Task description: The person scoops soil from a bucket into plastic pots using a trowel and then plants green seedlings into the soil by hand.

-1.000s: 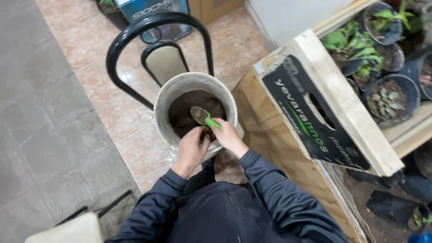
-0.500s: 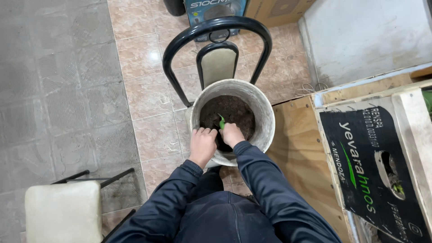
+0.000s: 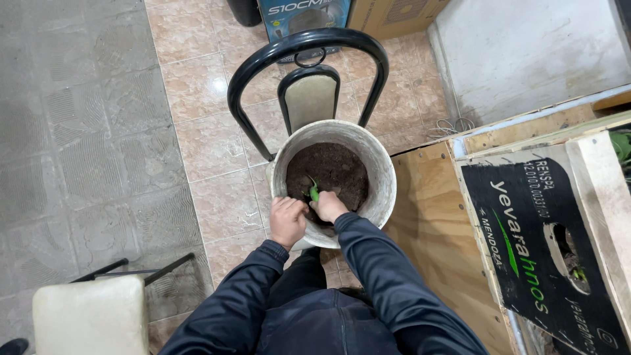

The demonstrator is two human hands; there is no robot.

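1. Head view, centre of frame: pale round bucket (image 3: 389, 176) standing on the seat of a black metal chair (image 3: 302, 38), seen from straight above.
2. Change over the last second: spoon-shaped bowl of the scoop (image 3: 313, 192), earlier lifted clear of the soil, now sunk out of sight. Only the green handle showing, at the lower edge of the soil against the near wall of the bucket. Judged to be a digging stroke, blade buried rather than carrying a load.
3. Change of framing: row of potted plants from the upper right no longer in view. Bucket shifted from upper centre to mid-frame.
4. Right hand (image 3: 328, 207): inside the bucket mouth at its lower edge, fingers closed tight round the green handle, knuckles upward.
5. Left hand (image 3: 288, 220): just left of the right hand and near it, curled into a fist over the near rim, apparently clasping it. As before, kept at the rim.
6. Contents of the bucket: dark, crumbly soil (image 3: 336, 164), filling it well below the rim. Nothing else visible in it but the scoop.
7. Right of frame: wooden crate (image 3: 595, 197) faced with a black printed panel (image 3: 526, 243), oval hand-hole in the panel. Inside of the crate too dark to tell.
8. Top of frame: cardboard boxes (image 3: 299, 13) on the tiled floor (image 3: 197, 131), closed, contents unseen.
9. Lower left: pale padded stool (image 3: 89, 315), well apart from the bucket.
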